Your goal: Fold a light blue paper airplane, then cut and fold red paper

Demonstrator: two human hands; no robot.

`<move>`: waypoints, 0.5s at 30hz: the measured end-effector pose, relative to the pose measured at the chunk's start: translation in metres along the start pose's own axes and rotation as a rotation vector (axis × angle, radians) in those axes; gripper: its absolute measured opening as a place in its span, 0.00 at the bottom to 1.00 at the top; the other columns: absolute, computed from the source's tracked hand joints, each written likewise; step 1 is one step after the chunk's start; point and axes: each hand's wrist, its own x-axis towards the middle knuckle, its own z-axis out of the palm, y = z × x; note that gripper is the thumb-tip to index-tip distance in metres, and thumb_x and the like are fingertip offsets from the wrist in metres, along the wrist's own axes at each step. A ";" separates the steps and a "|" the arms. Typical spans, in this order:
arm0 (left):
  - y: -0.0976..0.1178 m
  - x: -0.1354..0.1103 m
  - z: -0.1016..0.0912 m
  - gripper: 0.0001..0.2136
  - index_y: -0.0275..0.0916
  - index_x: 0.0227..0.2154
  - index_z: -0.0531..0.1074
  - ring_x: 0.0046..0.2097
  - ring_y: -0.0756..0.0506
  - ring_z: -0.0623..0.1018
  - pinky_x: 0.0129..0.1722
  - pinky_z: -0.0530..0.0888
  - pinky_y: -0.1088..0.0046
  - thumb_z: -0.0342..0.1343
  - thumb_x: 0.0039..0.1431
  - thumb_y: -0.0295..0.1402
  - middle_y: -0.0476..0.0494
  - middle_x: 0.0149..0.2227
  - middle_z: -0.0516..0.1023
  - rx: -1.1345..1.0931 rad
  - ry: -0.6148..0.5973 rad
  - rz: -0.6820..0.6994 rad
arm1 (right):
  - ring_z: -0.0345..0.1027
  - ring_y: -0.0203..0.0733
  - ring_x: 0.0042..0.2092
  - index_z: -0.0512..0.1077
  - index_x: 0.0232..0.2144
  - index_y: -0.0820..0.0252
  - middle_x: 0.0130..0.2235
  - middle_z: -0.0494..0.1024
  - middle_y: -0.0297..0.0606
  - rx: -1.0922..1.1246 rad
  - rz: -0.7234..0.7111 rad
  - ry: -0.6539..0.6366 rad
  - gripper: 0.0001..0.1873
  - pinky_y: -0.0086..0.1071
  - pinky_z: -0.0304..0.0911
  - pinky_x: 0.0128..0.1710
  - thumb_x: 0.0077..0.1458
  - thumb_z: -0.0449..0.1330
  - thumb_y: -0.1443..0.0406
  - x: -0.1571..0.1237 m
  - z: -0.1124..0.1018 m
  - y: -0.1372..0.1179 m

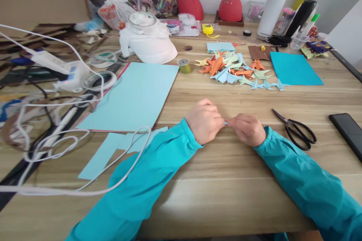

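Note:
My left hand (204, 121) and my right hand (248, 129) meet over the wooden table (220, 180), knuckles up and fingers curled. Both pinch a small folded piece of light blue paper (225, 123), of which only a sliver shows between the fingertips. Both arms wear teal sleeves. A pile of folded paper cranes (239, 69) in orange, blue and green lies farther back, beyond the hands.
Black scissors (296, 130) lie right of my hands, a black phone (349, 131) at the right edge. A large light blue sheet (135, 96) and blue strips (113, 150) lie left, with white cables (56, 147). A teal sheet (294, 68), paper towel roll (272, 9) and clutter stand behind.

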 end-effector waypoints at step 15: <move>-0.004 -0.001 -0.004 0.13 0.37 0.23 0.72 0.27 0.49 0.73 0.40 0.64 0.67 0.49 0.57 0.37 0.49 0.21 0.76 -0.017 -0.071 0.004 | 0.68 0.39 0.30 0.70 0.35 0.65 0.29 0.76 0.42 -0.049 -0.077 0.049 0.11 0.31 0.67 0.30 0.53 0.50 0.75 0.000 -0.001 -0.001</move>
